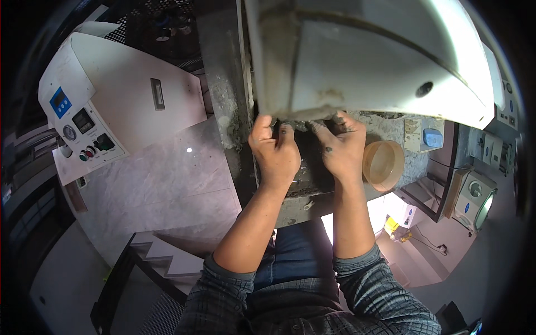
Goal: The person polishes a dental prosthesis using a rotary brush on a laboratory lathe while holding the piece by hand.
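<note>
Grey paste (304, 162), wet and gritty, lies on a stained worktop (391, 125) at the centre of the view, directly under the lower edge of a large white machine housing (385, 67) that fills the 12 to 2 o'clock sector. Both hands press into it side by side. The left hand (274, 152) is curled knuckles-up, fingers closed down against the paste; the right hand (341, 148) has its fingers together and bent, tips pushed under the housing edge. Whether either hand has a lump clamped inside cannot be told, as the fingertips are hidden. The hands appear placed close together so that both bear on the same small patch. Smears mark the fingers of both hands.

1 container is present: a round translucent orange bowl (383, 164) at 3 o'clock of the right hand, just beside it, upright and apparently empty. A white cabinet with a control panel (78, 125) stands at 9 o'clock, well apart.
</note>
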A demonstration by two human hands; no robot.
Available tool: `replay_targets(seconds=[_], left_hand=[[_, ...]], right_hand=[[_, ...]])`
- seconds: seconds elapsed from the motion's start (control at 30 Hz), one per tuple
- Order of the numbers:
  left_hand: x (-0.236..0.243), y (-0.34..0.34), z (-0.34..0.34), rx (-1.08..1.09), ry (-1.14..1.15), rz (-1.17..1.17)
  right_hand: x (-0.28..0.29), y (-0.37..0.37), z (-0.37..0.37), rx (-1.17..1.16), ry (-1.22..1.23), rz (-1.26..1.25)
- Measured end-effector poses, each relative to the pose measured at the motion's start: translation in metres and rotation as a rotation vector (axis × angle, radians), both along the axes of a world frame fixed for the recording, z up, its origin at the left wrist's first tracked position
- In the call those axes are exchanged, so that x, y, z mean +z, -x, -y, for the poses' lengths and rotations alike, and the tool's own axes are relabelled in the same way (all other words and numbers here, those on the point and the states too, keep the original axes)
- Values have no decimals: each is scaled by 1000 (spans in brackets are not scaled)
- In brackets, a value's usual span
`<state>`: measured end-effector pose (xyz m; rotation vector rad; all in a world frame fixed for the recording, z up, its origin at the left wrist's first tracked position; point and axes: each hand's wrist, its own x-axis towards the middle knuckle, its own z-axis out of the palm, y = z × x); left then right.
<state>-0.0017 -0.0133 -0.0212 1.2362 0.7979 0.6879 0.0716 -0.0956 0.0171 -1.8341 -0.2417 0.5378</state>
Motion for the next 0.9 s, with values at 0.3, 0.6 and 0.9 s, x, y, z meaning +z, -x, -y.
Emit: replay_targets(seconds=[0.3, 0.6, 0.9], left_hand=[[-1, -17, -3, 15, 137, 37], [14, -8, 1, -15, 154, 63], [7, 28, -13, -92, -262, -127]], right_hand=[[8, -10, -8, -60, 26, -4], [7, -3, -1, -56, -31, -18], [4, -6, 2, 231, 300, 178]])
